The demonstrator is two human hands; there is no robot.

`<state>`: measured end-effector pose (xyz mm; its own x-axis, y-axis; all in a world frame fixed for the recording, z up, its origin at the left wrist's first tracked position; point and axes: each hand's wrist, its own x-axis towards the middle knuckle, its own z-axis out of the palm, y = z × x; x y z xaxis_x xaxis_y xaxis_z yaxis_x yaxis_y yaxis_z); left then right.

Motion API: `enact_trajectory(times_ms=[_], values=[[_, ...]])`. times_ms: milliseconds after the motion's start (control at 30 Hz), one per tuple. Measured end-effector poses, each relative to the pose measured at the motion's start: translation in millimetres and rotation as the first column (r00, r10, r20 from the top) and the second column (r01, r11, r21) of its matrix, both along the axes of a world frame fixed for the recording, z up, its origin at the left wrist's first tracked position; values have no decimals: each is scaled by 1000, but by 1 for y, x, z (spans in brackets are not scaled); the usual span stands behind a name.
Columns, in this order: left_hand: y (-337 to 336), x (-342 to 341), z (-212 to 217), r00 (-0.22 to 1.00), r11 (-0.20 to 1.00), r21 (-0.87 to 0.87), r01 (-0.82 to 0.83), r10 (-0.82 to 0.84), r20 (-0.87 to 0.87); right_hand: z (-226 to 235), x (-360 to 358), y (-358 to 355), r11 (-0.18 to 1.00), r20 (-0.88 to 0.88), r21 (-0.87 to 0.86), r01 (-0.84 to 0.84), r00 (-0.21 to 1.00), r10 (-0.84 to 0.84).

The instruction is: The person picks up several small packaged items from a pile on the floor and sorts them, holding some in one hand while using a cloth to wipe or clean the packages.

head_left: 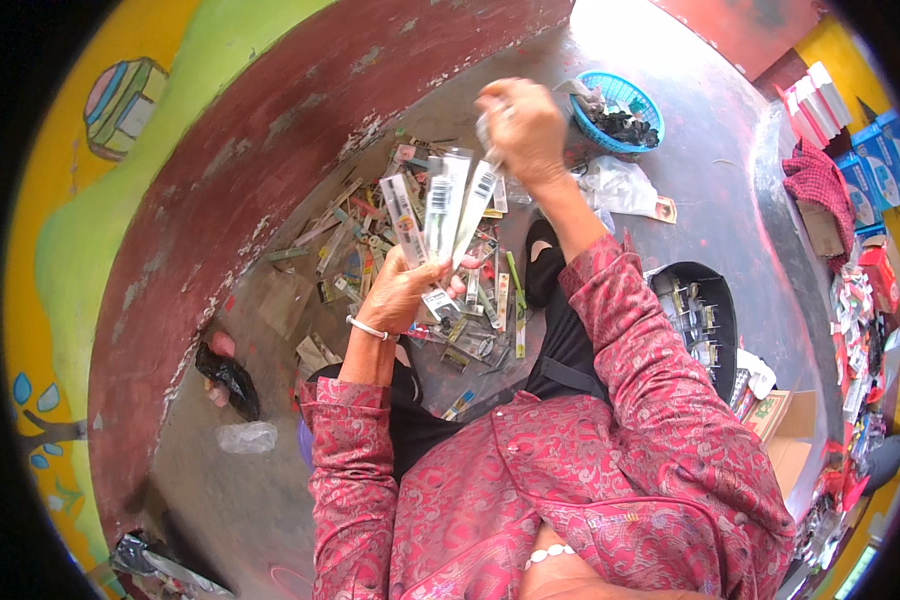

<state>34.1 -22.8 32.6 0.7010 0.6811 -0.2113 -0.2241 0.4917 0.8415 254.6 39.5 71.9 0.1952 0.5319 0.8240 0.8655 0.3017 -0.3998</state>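
My left hand (400,285) is closed around the lower ends of several long, narrow clear plastic packets (438,205) with barcode labels, spread like a fan. My right hand (526,130), a little smeared by motion, is raised beyond and to the right of it with curled fingers. One packet (478,195) slants up from my left hand to the fingers of my right, which appear to pinch its far end. Below both hands, a wide heap of narrow packets and strips (370,235) in mixed colours covers the floor between my feet and the wall.
A blue plastic basket (653,110) with dark contents stands at the far right, near a white plastic bag (615,185). Right of my leg sits a black container (720,290) of small packets. A cardboard box (792,440) and piled goods (855,340) line the right side. A maroon wall (135,290) curves along the left.
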Motion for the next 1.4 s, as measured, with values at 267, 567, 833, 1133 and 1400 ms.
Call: enact_trajectory(times_ms=[267,567,833,1133,1400], values=[[7,5,5,978,994,-104,-45,65,199,-2,-2,-27,422,-978,-167,-891,205,48],[2,-1,5,967,977,-203,-66,113,229,-1,-35,-33,381,-975,-158,-911,204,84],[4,6,5,964,975,-176,-139,173,200,-4,-37,-30,526,-906,-217,-823,371,206],[2,12,10,951,952,-127,-278,292,106,-5,-37,-29,566,-884,-249,-786,423,198],[4,17,5,947,937,-143,-320,322,-11,20,-48,-48,947,-408,-110,-301,882,234]])
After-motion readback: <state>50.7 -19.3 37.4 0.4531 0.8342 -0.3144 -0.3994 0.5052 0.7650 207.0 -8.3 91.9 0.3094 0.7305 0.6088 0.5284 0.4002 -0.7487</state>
